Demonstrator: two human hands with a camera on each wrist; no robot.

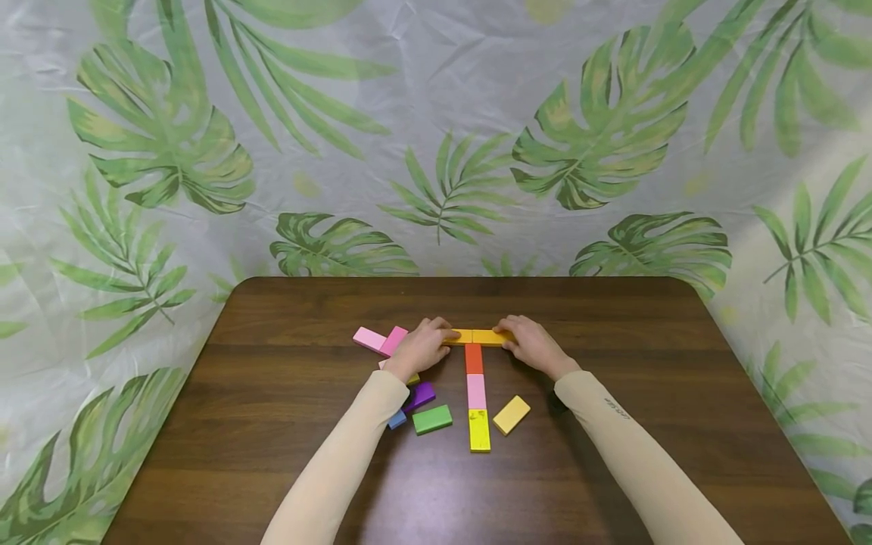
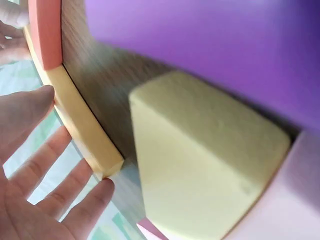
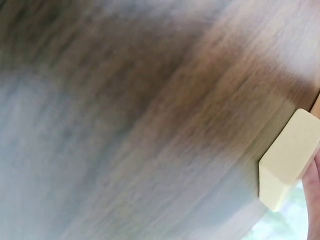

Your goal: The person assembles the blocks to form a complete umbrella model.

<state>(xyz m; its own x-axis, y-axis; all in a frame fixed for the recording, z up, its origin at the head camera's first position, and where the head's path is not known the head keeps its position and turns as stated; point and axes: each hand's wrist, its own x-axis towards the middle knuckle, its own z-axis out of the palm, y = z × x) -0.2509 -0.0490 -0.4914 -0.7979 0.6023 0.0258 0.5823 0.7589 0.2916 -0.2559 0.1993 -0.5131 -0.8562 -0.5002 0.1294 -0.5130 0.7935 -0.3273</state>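
Observation:
Two orange blocks lie end to end in a crosswise row at the top of a T shape. My left hand (image 1: 424,347) holds the left orange block (image 1: 463,336), thumb on its near side; in the left wrist view the fingertips touch its edge. My right hand (image 1: 537,347) grips the outer end of the right orange block (image 1: 489,337). Below the row, a red block (image 1: 474,359), a pink block (image 1: 476,391) and a yellow block (image 1: 480,431) form the stem. The right wrist view has a pale block (image 3: 290,155) beside part of my hand.
A loose pale yellow block (image 1: 512,415) lies right of the stem. To its left are a green block (image 1: 432,419), a purple block (image 1: 419,395), a blue block (image 1: 397,419) and pink blocks (image 1: 369,339), some partly hidden by my left arm. A leaf-patterned curtain (image 1: 443,113) hangs behind the wooden table (image 1: 272,424).

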